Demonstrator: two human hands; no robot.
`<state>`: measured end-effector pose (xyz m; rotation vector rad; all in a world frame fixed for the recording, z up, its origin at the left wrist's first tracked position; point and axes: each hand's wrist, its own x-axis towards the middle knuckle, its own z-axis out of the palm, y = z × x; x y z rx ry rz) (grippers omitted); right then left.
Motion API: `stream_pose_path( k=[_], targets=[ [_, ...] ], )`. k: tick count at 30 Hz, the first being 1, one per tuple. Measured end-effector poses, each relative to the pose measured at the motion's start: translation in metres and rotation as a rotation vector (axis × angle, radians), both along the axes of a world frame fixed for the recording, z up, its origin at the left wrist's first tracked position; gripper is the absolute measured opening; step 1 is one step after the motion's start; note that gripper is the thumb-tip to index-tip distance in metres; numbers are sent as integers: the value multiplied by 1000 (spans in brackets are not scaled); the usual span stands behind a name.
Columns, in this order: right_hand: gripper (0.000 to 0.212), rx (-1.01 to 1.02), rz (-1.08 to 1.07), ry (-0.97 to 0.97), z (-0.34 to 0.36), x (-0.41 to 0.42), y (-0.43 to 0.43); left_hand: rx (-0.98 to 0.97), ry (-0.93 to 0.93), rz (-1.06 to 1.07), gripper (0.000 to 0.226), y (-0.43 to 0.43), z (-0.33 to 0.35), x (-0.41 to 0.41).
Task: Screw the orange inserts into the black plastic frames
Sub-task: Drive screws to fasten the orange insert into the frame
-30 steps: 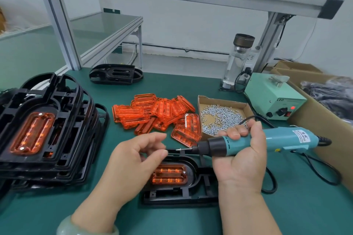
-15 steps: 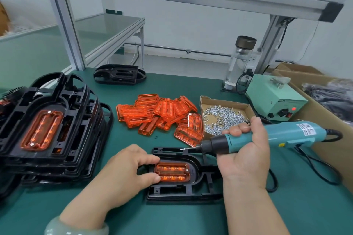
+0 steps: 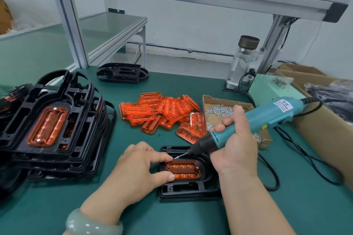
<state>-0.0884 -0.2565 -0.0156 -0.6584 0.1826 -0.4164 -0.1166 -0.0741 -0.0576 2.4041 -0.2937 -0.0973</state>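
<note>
A black plastic frame [image 3: 189, 190] lies flat on the green mat in front of me, with an orange insert [image 3: 183, 170] seated in it; a screw shows at the insert's right end. My left hand [image 3: 137, 170] pinches the insert's left end between forefinger and thumb. My right hand [image 3: 235, 147] grips a teal electric screwdriver [image 3: 254, 120], tilted down to the left. Its bit carries a screw whose tip sits by my left forefinger, at the insert's upper left corner.
A stack of black frames with inserts [image 3: 51, 126] fills the left. Loose orange inserts [image 3: 164, 112] lie in a pile mid-table, beside a cardboard tray of screws [image 3: 219, 110]. A lone black frame [image 3: 122, 72], a glass bottle [image 3: 242, 61], a green power unit [image 3: 267, 87] and cardboard boxes [image 3: 328, 129] stand behind and right.
My left hand came down from beside the bit onto the insert's left end. The screwdriver tipped downward, and its screw-tipped bit dropped toward the insert's left corner.
</note>
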Motion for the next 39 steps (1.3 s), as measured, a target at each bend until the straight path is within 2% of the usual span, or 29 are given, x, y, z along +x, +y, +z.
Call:
stream_pose_path(
  k=[9,19,32,39],
  targets=[
    [26,-106,75,-58,-5,3,13,1,-12,4,30,0,-2,1],
    [10,-227,54,-72,-9,5,14,-11,-12,3,26,1,-2,1],
    [15,-310,84,-109,0,2,20,-3,-8,10,28,0,-1,2],
    [13,-523,227,-243,8,4,29,-2,-22,5,29,-1,2,1]
  ],
)
